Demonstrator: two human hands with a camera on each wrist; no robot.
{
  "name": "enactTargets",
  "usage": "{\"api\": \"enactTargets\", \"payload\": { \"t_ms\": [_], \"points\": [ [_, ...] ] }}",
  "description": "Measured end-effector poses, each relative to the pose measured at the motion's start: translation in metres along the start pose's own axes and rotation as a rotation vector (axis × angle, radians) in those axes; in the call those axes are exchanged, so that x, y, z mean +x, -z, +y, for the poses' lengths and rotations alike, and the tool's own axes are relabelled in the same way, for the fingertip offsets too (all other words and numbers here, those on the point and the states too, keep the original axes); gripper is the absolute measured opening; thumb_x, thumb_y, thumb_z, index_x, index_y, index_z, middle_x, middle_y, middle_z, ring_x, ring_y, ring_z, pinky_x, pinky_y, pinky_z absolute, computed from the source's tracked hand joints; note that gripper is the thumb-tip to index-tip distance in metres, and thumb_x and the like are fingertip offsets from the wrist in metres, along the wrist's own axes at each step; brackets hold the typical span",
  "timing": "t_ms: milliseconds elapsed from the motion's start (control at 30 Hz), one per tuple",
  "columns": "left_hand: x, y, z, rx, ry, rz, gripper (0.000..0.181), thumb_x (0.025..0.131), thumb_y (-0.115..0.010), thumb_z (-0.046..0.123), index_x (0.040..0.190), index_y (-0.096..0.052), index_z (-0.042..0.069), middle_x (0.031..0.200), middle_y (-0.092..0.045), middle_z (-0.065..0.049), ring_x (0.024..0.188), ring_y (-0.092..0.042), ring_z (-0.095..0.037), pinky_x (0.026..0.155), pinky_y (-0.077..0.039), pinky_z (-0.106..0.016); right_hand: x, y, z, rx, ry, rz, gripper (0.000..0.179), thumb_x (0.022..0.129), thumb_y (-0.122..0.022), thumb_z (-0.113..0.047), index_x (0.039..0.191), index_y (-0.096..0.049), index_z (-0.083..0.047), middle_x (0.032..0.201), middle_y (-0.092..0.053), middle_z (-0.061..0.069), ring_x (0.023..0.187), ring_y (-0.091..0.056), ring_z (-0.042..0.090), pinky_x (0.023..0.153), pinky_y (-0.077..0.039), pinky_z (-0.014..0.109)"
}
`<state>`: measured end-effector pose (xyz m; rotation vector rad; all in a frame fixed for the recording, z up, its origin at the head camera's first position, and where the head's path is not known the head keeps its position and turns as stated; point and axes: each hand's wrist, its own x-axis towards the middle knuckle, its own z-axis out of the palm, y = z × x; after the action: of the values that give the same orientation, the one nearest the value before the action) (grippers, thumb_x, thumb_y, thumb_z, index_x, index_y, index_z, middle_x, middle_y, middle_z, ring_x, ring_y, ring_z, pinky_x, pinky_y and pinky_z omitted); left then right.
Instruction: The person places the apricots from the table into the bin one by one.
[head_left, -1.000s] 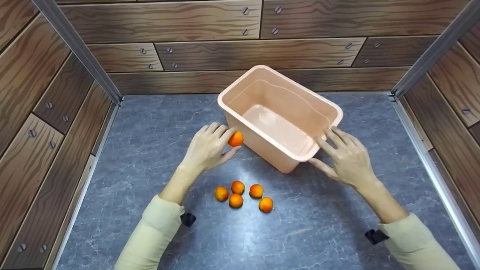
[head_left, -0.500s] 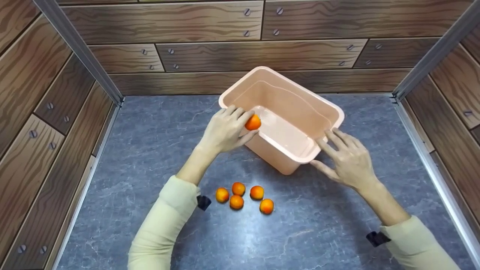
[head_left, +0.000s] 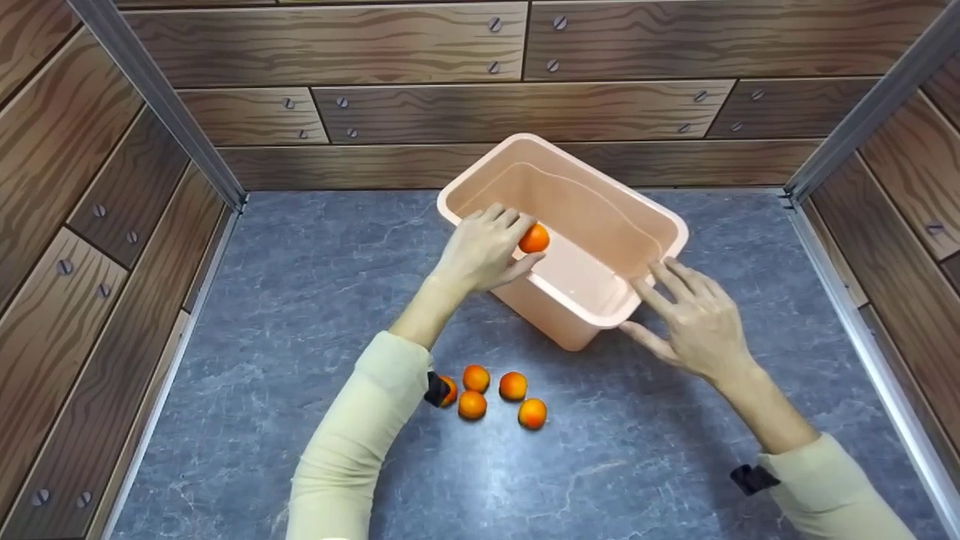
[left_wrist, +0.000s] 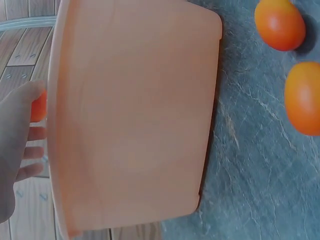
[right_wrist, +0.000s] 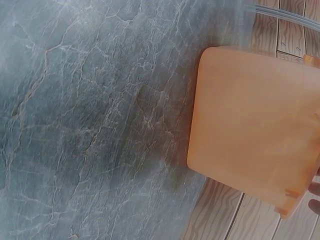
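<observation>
Over the near-left rim of a peach-pink plastic tub (head_left: pixel 555 322), my left hand (head_left: pixel 486 249) pinches a round orange-red fruit (head_left: pixel 534 238) between thumb and fingers. The fruit is above the tub's inside, apart from its floor. In the left wrist view, the tub's side wall (left_wrist: pixel 135 110) hides part of the fruit (left_wrist: pixel 39 107). My right hand (head_left: pixel 694 319) grips the tub's right end, fingers over the rim and thumb outside. Only its fingertips (right_wrist: pixel 315 189) show in the right wrist view. Several similar fruits (head_left: pixel 472 405) lie on the table before the tub, one partly hidden by the left wrist camera.
The grey-blue marbled tabletop (head_left: pixel 600 465) is bounded by wood-patterned panels at the back (head_left: pixel 420 112), left and right. Metal strips (head_left: pixel 870 360) run along its side edges. The tub stands askew, close to the back panel.
My left hand has carried the fruit from outside the tub, up and rightward over its near rim to above the inside. The right hand has kept its place on the rim.
</observation>
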<state>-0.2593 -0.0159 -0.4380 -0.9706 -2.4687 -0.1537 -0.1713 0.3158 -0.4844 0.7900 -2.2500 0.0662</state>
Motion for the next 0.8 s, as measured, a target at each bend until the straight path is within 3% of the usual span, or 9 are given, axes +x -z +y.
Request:
{"api": "enactTargets", "payload": {
  "t_ms": [433, 633, 800],
  "points": [
    [0.011, -0.016, 0.002, -0.053, 0.051, -0.085, 0.051, 0.102, -0.057, 0.057, 0.12, -0.071, 0.012, 0.114, -0.073, -0.007, 0.109, -0.066, -0.027, 0.088, -0.06, -0.038, -0.001, -0.001, -0.001, 0.014, -0.018, -0.006, 0.075, 0.099, -0.044, -0.076, 0.134, -0.073, -0.016, 0.135, -0.072, 0.021, 0.12, -0.07, 0.046, 0.089, -0.058, 0.062],
    [0.009, -0.012, 0.001, -0.028, 0.055, -0.113, 0.057, 0.103, -0.053, 0.061, 0.127, -0.069, 0.012, 0.12, -0.072, -0.007, 0.114, -0.066, -0.027, 0.091, -0.06, -0.04, 0.0, -0.001, -0.002, 0.007, -0.011, -0.001, 0.074, 0.099, -0.045, -0.075, 0.133, -0.073, -0.016, 0.134, -0.072, 0.021, 0.119, -0.07, 0.045, 0.089, -0.058, 0.061],
    [0.005, -0.006, 0.001, -0.034, 0.029, -0.094, 0.057, 0.103, -0.053, 0.061, 0.127, -0.069, 0.013, 0.119, -0.073, -0.006, 0.114, -0.066, -0.028, 0.092, -0.06, -0.041, 0.0, 0.0, -0.001, 0.006, -0.015, -0.01, 0.075, 0.099, -0.044, -0.075, 0.132, -0.073, -0.015, 0.134, -0.072, 0.021, 0.12, -0.07, 0.045, 0.089, -0.058, 0.062]
  ]
}}
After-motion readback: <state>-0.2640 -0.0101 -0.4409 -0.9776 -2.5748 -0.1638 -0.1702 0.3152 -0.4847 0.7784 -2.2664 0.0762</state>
